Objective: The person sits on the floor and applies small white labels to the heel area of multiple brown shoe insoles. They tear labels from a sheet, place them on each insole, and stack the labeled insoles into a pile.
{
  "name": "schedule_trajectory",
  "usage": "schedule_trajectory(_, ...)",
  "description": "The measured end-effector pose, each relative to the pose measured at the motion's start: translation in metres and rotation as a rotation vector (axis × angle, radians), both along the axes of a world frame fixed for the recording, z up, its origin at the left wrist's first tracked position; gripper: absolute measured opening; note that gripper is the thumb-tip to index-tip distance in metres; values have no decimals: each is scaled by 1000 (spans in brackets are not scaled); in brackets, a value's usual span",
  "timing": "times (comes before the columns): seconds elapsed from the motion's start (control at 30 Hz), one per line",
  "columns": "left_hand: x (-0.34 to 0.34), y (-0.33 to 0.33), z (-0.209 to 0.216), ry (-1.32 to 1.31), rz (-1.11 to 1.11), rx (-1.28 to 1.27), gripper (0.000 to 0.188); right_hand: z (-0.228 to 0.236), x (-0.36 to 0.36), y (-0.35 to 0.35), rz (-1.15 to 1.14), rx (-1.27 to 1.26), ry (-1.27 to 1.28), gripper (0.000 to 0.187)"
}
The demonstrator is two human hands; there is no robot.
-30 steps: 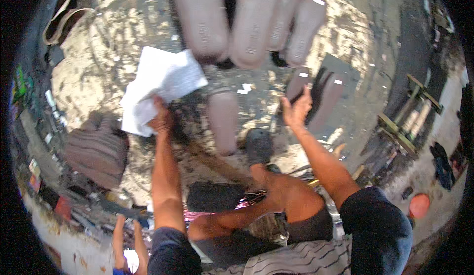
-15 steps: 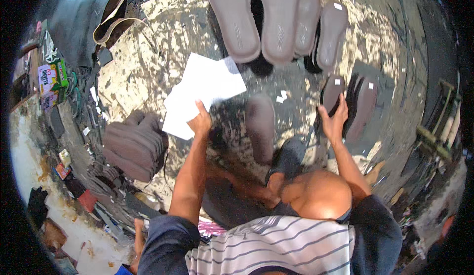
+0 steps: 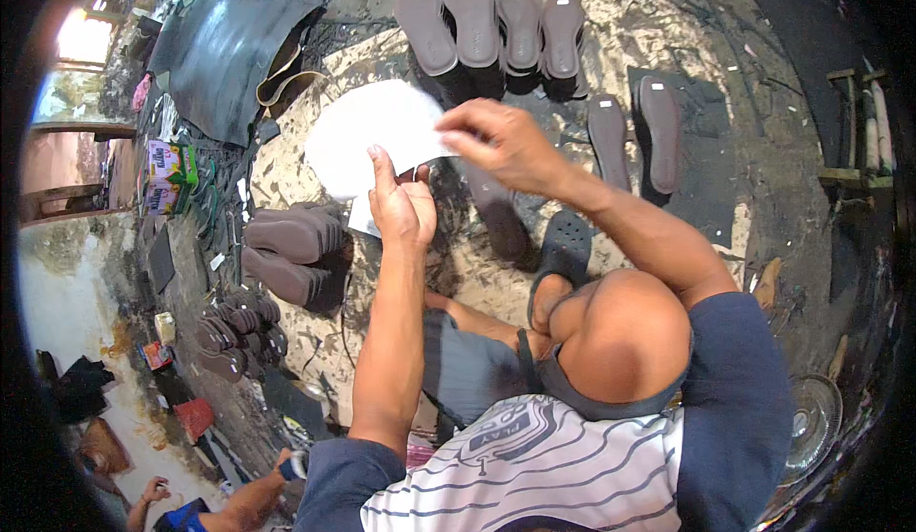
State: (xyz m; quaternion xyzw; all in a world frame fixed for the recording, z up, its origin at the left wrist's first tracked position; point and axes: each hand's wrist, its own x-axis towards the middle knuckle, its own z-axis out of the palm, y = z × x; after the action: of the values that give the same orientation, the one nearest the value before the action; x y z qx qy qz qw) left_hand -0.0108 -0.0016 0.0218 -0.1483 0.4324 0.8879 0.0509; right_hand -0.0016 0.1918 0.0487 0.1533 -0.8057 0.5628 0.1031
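Note:
My left hand (image 3: 401, 209) holds several white sheets (image 3: 372, 136) of paper, its thumb up along their lower edge. Bent across from the right, my right hand (image 3: 515, 150) has its fingers pinched together at the sheets' right edge; what sits between them is hidden. Below that wrist lies a brown insole (image 3: 498, 215), partly in shadow. To the right, another brown insole (image 3: 608, 136) bears a small white label, as does the top one of a stack of insoles (image 3: 659, 131) beside it.
Labelled insole stacks (image 3: 469, 21) stand in a row at the far side. Brown insole stacks (image 3: 291, 236) sit to the left, with smaller dark bundles (image 3: 237, 332) nearer. A black sheet (image 3: 224, 64) lies far left, a colourful packet (image 3: 170, 177) below it. Another person's arm (image 3: 253, 503) shows lower left.
My right hand has left the labelled insole on the right and come across to the white sheets. The sheets have turned in my left hand. The view has shifted, showing more of the far floor.

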Motion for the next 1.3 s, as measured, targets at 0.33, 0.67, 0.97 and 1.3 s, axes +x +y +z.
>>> schedule_trajectory(0.33,60,39,15,177,-39,90,46,9,39,-5,-73,11,1,25)
schedule_trajectory(0.67,71,63,-20,144,22,95,40,-12,46,13,-174,-34,-206,26)
schedule_trajectory(0.97,64,87,-33,191,169,-123,44,-42,37,13,-241,73,58,21)
schedule_trajectory(1.3,67,86,-40,221,203,-257,37,-26,40,8,-235,-65,-402,23)
